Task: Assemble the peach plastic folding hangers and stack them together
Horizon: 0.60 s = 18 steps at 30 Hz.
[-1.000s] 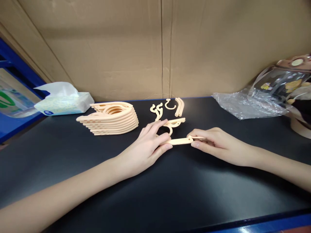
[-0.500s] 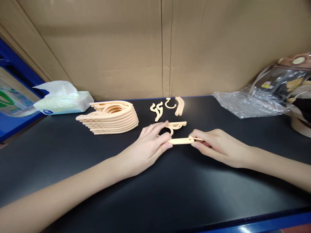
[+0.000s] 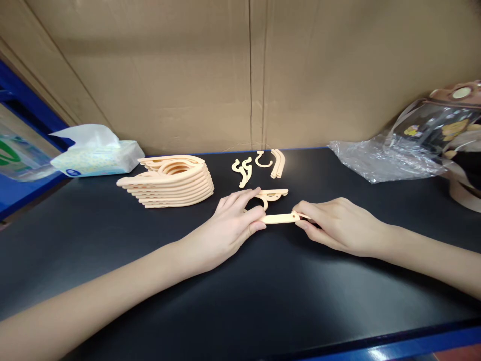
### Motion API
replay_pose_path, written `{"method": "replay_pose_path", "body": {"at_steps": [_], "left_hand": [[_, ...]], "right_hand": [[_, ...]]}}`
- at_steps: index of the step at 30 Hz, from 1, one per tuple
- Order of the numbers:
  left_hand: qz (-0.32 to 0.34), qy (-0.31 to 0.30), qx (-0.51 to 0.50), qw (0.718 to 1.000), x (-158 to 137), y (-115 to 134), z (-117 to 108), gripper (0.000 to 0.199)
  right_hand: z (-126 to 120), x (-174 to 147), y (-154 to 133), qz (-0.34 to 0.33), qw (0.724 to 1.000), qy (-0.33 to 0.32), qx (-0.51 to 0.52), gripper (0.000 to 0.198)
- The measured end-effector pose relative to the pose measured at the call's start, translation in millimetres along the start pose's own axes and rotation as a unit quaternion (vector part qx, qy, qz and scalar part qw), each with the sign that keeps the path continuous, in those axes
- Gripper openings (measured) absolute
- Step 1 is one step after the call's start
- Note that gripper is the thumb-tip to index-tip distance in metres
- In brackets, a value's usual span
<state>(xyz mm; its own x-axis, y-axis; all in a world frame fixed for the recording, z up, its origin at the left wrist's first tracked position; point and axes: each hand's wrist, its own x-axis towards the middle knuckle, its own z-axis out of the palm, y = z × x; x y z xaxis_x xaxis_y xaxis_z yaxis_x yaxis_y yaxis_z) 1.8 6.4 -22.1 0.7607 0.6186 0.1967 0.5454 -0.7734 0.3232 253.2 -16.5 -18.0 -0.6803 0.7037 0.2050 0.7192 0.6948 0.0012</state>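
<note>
A peach plastic folding hanger (image 3: 280, 218) lies low over the dark table, its two arms pointing right and a curved part showing between them. My left hand (image 3: 235, 220) is closed around its left end and covers that part. With thumb and fingertips pinched, my right hand (image 3: 338, 224) grips the right end of the nearer arm, beside a small hole. A thin peach strip shows between the right fingers; most of it is hidden. Behind the hands lie loose peach hook pieces (image 3: 246, 173), another hook (image 3: 263, 160) and two slim curved bars (image 3: 278, 164).
To the left stands a stack of folded peach hangers (image 3: 175, 183), with a tissue pack (image 3: 101, 158) behind it. Crumpled clear plastic (image 3: 383, 160) and a transparent bag (image 3: 428, 125) sit at the right. A cardboard wall (image 3: 180, 75) closes off the table's (image 3: 240, 311) back edge.
My right hand has tilted slightly, its knuckles a little higher, while its fingertips stay on the arm's end. My left hand and the hanger are nearly unmoved.
</note>
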Motion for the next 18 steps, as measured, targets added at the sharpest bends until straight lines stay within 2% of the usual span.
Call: {"method": "replay_pose_path", "body": {"at_steps": [18], "left_hand": [[0.003,-0.014,0.016,1.000,-0.5,0.9,0.5,0.025]], "right_hand": [[2.2,-1.5,2.5,-0.085,0.980,0.060,-0.170,0.031]]}}
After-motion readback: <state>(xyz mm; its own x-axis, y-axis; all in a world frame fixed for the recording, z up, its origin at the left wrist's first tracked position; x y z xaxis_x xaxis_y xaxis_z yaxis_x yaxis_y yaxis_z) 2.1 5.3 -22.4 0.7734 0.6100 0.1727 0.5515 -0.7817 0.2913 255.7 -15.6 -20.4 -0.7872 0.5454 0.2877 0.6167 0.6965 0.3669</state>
